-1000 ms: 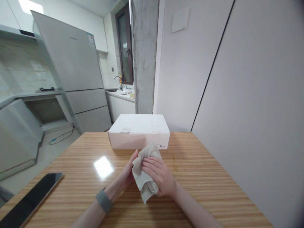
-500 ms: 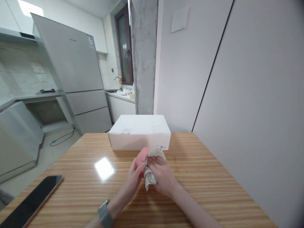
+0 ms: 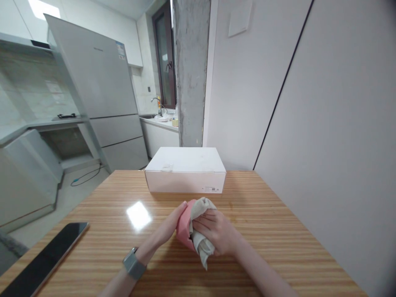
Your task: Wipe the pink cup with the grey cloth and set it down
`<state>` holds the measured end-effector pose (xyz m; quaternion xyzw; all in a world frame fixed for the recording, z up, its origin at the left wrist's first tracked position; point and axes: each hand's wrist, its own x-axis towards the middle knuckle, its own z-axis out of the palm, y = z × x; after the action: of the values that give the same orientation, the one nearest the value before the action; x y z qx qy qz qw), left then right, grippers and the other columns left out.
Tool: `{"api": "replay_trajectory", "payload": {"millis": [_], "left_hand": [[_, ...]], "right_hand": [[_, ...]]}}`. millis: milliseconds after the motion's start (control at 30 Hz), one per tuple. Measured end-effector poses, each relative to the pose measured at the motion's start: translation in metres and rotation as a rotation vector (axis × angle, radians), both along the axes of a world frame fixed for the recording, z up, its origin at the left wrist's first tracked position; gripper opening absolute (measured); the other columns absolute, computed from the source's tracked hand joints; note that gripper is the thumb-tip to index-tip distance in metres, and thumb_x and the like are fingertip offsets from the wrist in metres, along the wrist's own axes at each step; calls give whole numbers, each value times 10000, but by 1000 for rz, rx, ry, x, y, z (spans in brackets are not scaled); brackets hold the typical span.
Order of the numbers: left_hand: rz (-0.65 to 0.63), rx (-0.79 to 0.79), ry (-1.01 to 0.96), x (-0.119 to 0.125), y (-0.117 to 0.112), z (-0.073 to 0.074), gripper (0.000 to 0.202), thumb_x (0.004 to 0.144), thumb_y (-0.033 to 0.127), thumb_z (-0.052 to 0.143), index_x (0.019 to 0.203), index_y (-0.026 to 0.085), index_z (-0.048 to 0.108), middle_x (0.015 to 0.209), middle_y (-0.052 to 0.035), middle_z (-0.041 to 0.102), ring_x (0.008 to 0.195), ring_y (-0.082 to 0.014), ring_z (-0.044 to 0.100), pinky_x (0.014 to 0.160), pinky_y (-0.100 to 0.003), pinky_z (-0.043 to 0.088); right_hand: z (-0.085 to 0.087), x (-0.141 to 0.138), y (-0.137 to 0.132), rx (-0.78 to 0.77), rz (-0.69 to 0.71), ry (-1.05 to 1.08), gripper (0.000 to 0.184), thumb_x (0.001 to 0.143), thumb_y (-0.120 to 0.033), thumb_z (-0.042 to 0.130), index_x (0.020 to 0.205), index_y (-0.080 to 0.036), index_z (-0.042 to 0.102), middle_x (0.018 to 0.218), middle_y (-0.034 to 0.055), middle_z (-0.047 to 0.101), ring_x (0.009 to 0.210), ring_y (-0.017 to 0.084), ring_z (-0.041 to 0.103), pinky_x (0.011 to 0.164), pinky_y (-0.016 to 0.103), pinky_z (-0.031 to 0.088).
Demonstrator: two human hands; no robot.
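Head view: readable text first. Box print, small block with a square code on the white box's front face near its right end, is showing too fine to read. Lettering on the fridge door is coming out blurred; the blue-white sticker by the door's edge, same.

Containers: white box is sitting lid-down at the far side of the table, contents hidden, long axis running left-right. Pink bowl-like piece is sitting between the two hands, nearer than the box and apart from it, tilting on its side; can't tell if it's touching the table. Its mouth is facing right, toward the right hand, and the grey-white cloth is filling it, one end folding over the far rim, a corner hanging out on the near side. Rim is running roughly far to near; true long axis is hiding under cloth and fingers.

Left hand is resting along the piece's outer left side; fingers mostly hidden, can't tell how far they're closing. Right hand: fingers together, gripping the cloth and pressing it into the mouth.

Watch is sitting on the left wrist. Phone, screen dark, is lying at the table's left, long axis slanting away to the right.
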<state>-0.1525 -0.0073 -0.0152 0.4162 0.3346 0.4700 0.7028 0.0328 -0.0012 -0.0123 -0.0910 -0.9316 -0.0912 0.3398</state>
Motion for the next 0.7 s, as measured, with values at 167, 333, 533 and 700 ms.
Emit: {"api": "replay_trajectory", "payload": {"millis": [167, 333, 533, 700], "left_hand": [[7, 41, 79, 5, -4, -9, 455, 816, 516, 553, 1027, 134, 679, 1046, -83, 694, 1152, -279, 511, 1053, -407, 295], [-180, 91, -76, 14, -12, -7, 506, 875, 481, 472, 1216, 122, 574, 1250, -124, 588, 1207, -298, 472, 988, -416, 361], [-75, -44, -213, 17, -10, 3, 467, 869, 459, 447, 1114, 109, 638, 1106, -113, 672, 1111, -283, 557, 939, -380, 410], [44, -71, -49, 7, -7, -1, 343, 859, 420, 540, 982, 119, 651, 1016, -82, 671, 974, -246, 602, 913, -374, 448]], "right_hand": [[6, 8, 0, -137, -48, 61, 351, 841, -337, 404, 1092, -139, 548, 1016, 141, 666, 966, 260, 604, 878, 412, 456], [6, 11, 1, -164, -123, 170, 399, 856, -366, 352, 1133, -138, 528, 1030, 157, 656, 974, 276, 597, 874, 436, 451], [-4, 3, -5, 116, -109, 90, 349, 849, -278, 399, 1095, -81, 549, 913, 160, 678, 870, 250, 616, 820, 384, 472], [-2, -10, -13, 224, 13, 31, 277, 847, -185, 377, 985, -65, 585, 845, 140, 668, 801, 221, 613, 833, 350, 461]]}}
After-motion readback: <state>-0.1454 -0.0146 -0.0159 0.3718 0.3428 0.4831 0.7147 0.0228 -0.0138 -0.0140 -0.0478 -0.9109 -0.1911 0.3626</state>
